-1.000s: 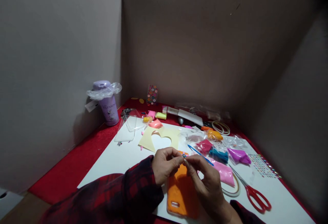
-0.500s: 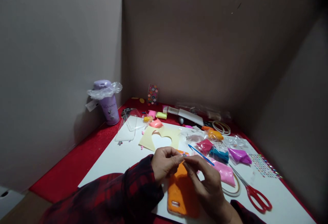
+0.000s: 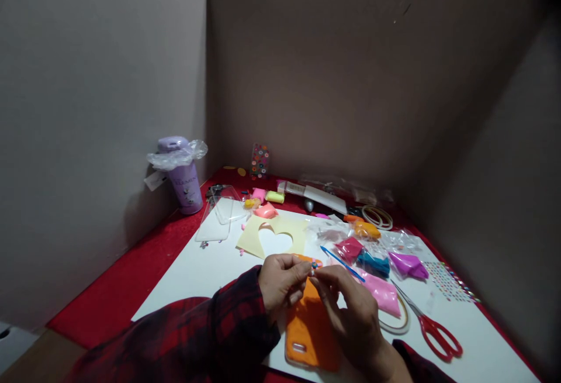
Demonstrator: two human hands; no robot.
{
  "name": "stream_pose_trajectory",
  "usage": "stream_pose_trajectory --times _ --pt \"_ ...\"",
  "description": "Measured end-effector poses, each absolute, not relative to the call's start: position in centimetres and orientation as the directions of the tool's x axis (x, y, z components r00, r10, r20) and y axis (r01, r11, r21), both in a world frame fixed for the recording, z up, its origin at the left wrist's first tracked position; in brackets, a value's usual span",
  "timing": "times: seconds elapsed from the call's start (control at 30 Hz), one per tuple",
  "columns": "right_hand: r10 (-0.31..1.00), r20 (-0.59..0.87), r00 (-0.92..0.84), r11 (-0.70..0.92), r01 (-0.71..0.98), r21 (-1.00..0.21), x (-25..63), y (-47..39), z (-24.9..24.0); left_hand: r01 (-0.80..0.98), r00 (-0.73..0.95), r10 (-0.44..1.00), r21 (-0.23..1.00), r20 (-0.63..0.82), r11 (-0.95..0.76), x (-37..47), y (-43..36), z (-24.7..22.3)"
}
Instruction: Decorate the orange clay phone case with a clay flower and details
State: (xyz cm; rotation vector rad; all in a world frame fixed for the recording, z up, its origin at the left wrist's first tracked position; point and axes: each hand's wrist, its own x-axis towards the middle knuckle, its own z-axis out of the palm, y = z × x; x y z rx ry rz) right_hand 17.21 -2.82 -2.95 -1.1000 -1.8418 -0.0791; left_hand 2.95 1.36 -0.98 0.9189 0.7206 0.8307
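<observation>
Above an orange phone case [image 3: 309, 336], my left hand [image 3: 284, 280] and my right hand [image 3: 350, 301] meet fingertip to fingertip. Both are closed in a pinch. Something tiny and pale shows between the fingertips, too small to name, and which hand grips it is unclear. The case lies flat on the white board, its cutout near the front end. At its far end, just behind my fingertips, sit small pink and blue bits. A blue pointed stick [image 3: 342, 263] lies close beyond my right hand.
Red-handled scissors [image 3: 440, 336] and a sheet of coloured gems [image 3: 451, 282] lie right. Bagged clay, such as a pink pack [image 3: 380, 292], is nearby. Yellow paper [image 3: 249, 240] has a heart cutout. Clear phone cases [image 3: 214, 225] and a purple tumbler [image 3: 186, 187] are left.
My fingertips have drawn slightly apart, so the tiny pale thing between them shows more. The whole view has shifted a little; the case stays in place.
</observation>
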Motion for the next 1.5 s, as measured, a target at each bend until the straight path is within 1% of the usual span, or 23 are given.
stream_pose_trajectory --times 0.13,0.23,0.4,0.47,0.63,0.7,1.0,1.5 --pt "0.674 0.729 -0.119 0.573 0.707 -0.414 17.21 -2.85 -2.97 -0.271 0.483 0.857 0.901 -0.177 0.339 2.91 1.35 -1.01" --pt "0.7 0.706 -0.107 0.559 0.697 -0.449 17.35 -2.86 -3.11 -0.286 0.473 0.866 0.901 -0.164 0.327 2.95 1.35 -1.05" --pt "0.682 0.72 -0.128 0.582 0.691 -0.428 17.49 -2.8 -3.27 -0.25 0.482 0.863 0.92 -0.153 0.303 2.95 1.48 -1.17" --pt "0.682 0.719 -0.133 0.592 0.678 -0.436 17.47 -2.81 -3.26 -0.262 0.477 0.866 0.915 -0.153 0.306 2.95 1.55 -1.21" --pt "0.737 0.673 -0.066 0.54 0.655 -0.528 17.4 -2.9 -3.37 -0.31 0.473 0.87 0.898 -0.14 0.313 3.03 1.59 -1.11" --pt "0.748 0.661 -0.059 0.529 0.656 -0.539 17.4 -2.89 -3.43 -0.314 0.48 0.865 0.893 -0.144 0.323 3.05 1.57 -1.05" --pt "0.717 0.689 -0.111 0.57 0.662 -0.486 17.41 -2.85 -3.19 -0.296 0.486 0.859 0.895 -0.161 0.335 2.95 1.51 -1.17" --pt "0.721 0.681 -0.125 0.565 0.674 -0.475 17.19 -2.99 -3.02 -0.235 0.452 0.878 0.929 -0.157 0.287 3.06 1.52 -1.46"
